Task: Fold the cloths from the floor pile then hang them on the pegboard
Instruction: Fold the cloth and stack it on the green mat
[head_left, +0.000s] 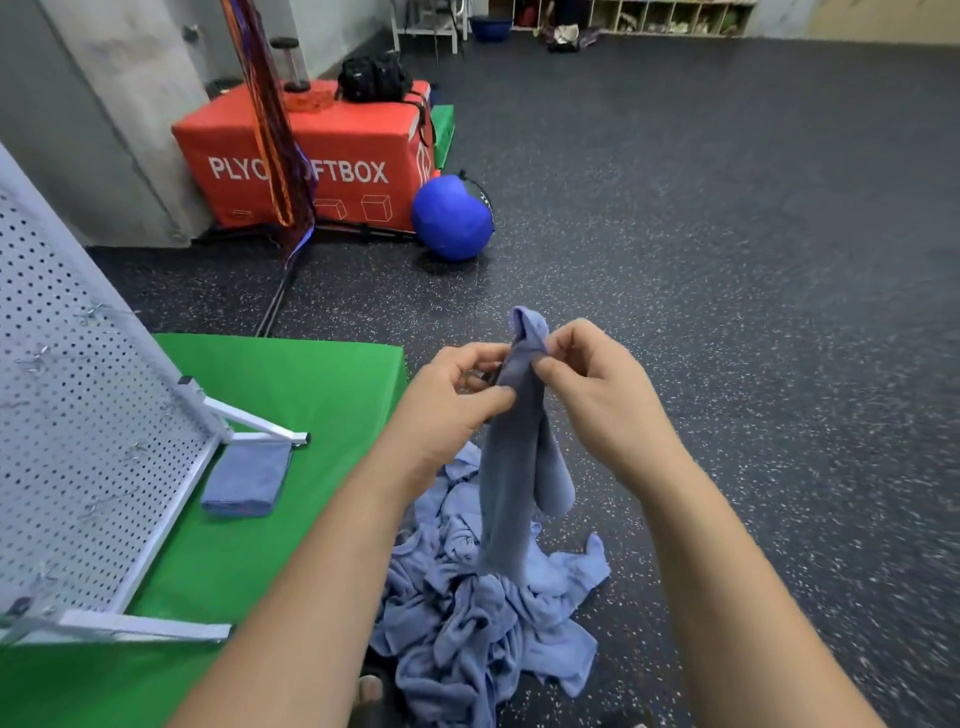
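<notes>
1. At the bottom edge, bare toes (370, 688) show just beside a loose pile of blue-grey cloths (483, 623), which lies crumpled on the dark speckled rubber floor (727, 260).
2. Above the pile, both forearms reach forward and hold up a long blue-grey cloth (514, 467). It hangs doubled over, and its lower end reaches down to the pile.
3. The left hand (457, 395) has its fingers curled and pinches the cloth near the top from the left side, thumb against the fabric.
4. The right hand (587, 374) pinches the same upper part from the right between thumb and forefinger, with the other fingers curled in. A small fold of fabric sticks up above both hands.
5. To the left, a bright green mat (291, 395) lies on the floor. A white perforated metal pegboard (78, 415) stands tilted on it on white frame feet, with small wire hooks (93, 312) in its holes.
6. A folded blue-grey cloth (248, 480) lies flat on the mat, just beside the pegboard's foot.
7. Farther back, a round blue ball (452, 218) rests against a red padded box lettered in white (353, 156), with a black bag (371, 78) on top.
8. Orange and purple straps (275, 130) hang in front of the box.
9. At the far wall stand a row of cubby shelves (649, 15) and a blue basin (491, 27).
</notes>
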